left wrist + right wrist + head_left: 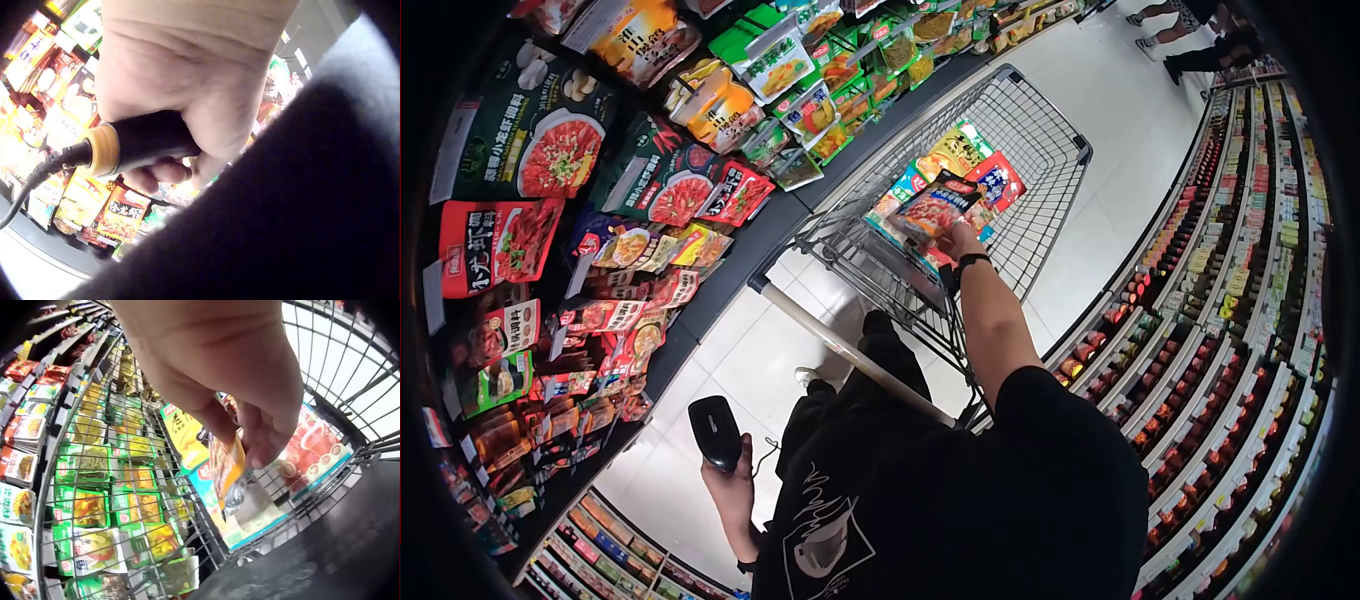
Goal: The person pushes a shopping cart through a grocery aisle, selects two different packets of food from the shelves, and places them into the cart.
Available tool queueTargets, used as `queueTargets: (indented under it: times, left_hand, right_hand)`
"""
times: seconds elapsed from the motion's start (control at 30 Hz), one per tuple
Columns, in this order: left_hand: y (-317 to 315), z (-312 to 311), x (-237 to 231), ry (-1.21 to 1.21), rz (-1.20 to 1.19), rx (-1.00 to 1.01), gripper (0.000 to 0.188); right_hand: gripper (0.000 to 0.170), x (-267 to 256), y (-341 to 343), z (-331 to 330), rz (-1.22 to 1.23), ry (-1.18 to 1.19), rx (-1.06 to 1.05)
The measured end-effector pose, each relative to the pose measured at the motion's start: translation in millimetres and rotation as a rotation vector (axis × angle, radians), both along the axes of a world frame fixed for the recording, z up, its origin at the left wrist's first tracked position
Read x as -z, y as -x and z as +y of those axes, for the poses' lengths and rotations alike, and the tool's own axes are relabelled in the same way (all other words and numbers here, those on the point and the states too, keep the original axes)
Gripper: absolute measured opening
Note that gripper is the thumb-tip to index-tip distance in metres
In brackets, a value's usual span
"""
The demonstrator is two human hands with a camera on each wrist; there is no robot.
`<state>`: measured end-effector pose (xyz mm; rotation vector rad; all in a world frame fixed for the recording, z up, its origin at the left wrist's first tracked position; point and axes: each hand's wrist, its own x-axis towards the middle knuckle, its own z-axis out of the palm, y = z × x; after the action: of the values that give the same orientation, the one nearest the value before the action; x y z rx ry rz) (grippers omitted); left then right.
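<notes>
The cart holds a yellow packet and a red packet, with bare wire toward its far edge; over them, the right hand pinches a dark packet, thumb and fingers nearly together. The left hand, well apart from the cart's near edge, curls its fingers round a black device. Open floor borders the cart's right edge, a shelf its left.

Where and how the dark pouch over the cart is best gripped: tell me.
Likely best to pinch the dark pouch by its near edge, coming from above on the near side. It looks flattish, that edge lies closest, and the right hand grips it there. Thumb on one face, fingers on the other, should suit it.
</notes>
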<state>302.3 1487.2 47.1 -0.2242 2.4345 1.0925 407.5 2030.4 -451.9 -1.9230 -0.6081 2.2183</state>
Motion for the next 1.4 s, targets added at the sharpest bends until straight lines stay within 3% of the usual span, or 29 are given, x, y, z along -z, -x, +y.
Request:
queueTargets:
  times: [0.1, 0.17, 0.27, 0.37, 0.47, 0.53, 0.7, 0.83, 0.87, 0.97, 1.1, 1.4]
  left_hand:
    - [2, 7, -2, -0.01, -0.031, -0.015, 0.02]
    - [4, 2, 4, -0.008, -0.036, 0.012, 0.02]
    - [10, -14, 13, 0.002, -0.035, 0.101, 0.021]
    - [16, -28, 15, -0.032, -0.005, 0.152, 0.021]
    - [23, -47, 17, -0.059, 0.009, 0.18, 0.021]
    - [23, -58, 14, -0.102, 0.046, 0.182, 0.022]
    - [13, -101, 14, -0.156, 0.094, 0.112, 0.025]
    - [-5, -138, 30, -0.199, 0.109, -0.024, 0.025]
    - [-10, -144, 32, -0.193, 0.109, -0.054, 0.025]
    - [-22, -149, 21, -0.22, 0.069, -0.141, 0.024]
    - [-37, -170, 33, -0.191, 0.112, -0.179, 0.024]
    - [-80, -200, 56, -0.254, 0.162, -0.32, 0.023]
  right_hand:
    - [0.021, 24, -34, -20, -0.167, 0.026, -0.141]
    - [0.021, -22, -43, -41, -0.195, -0.053, -0.186]
    - [0.022, -47, -57, -47, -0.188, -0.102, -0.38]
    - [0.026, -95, -63, -53, -0.079, -0.321, -0.472]
    - [0.035, -146, -48, -54, -0.12, -0.517, -0.564]
    - [0.039, -176, -38, -63, -0.01, -0.663, -0.578]
    - [0.03, -266, 16, -135, 0.039, -1.106, -0.751]
    - [0.029, -338, 73, -224, -0.042, -1.339, -1.139]
    - [0.04, -356, 84, -243, -0.004, -1.371, -1.239]
    - [0.053, -332, 114, -279, 0.086, -1.626, -1.376]
    - [0.049, -307, 140, -312, -0.084, -1.39, -1.533]
    - [0.043, -285, 144, -312, -0.114, -1.462, -1.458]
